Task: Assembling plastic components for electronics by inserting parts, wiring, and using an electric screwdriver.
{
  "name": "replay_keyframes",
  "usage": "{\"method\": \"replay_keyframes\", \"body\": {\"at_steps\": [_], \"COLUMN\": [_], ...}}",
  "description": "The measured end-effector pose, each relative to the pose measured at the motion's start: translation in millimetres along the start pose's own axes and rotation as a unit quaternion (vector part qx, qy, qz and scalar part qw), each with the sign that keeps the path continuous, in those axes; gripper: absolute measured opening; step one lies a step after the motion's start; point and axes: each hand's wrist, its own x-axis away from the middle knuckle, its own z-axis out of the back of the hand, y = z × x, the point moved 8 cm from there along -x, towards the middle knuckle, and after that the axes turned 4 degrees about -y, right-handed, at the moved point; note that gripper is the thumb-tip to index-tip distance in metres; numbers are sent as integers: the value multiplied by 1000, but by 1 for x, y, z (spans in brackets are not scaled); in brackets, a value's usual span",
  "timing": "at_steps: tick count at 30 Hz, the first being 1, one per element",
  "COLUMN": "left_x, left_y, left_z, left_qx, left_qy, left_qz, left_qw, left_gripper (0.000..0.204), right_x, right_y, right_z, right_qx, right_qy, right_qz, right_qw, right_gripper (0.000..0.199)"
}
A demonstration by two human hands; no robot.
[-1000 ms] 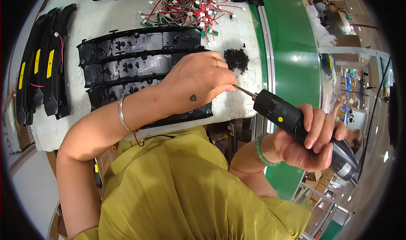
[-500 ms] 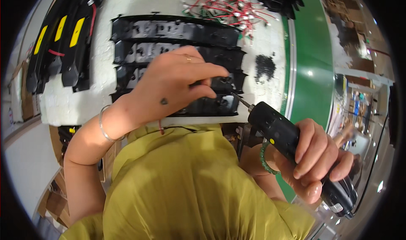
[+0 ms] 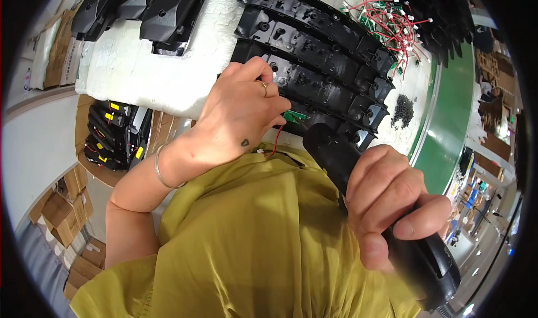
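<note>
The green board [image 3: 294,116] lies in the nearest black housing [image 3: 320,118], my left hand [image 3: 241,102] curled beside it, perhaps to steady it; I can't tell whether those fingers pinch anything. My right hand [image 3: 386,192] grips the power screwdriver [image 3: 330,155], slanted boardward.

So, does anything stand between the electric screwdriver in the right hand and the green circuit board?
Nothing visible does. The electric screwdriver, in the right hand, points at the green circuit board; the left hand is at the board's left end, not between them. Whether the tip touches is unclear.
</note>
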Motion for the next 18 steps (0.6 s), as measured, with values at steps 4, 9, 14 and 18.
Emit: {"method": "replay_keyframes", "body": {"at_steps": [4,9,14,18], "left_x": [1,2,2,3], "left_y": [-5,-6,-6,-8], "left_z": [-1,-6,-7,-8], "left_qx": [21,7,8,16], "left_qy": [13,9,16,9], "left_qz": [15,12,6,9], "left_qw": [1000,1000,1000,1000], "left_gripper": [25,23,23,22], "right_x": [-1,-1,-9,-15], "right_y": [5,9,13,17], "right_z": [-6,-8,-13,-20], "right_qx": [3,19,37,44], "right_qy": [6,4,-29,-81], "right_qz": [-6,-65,-89,-83], "right_qw": [1000,998,995,992], "right_gripper": [32,29,32,34]}}
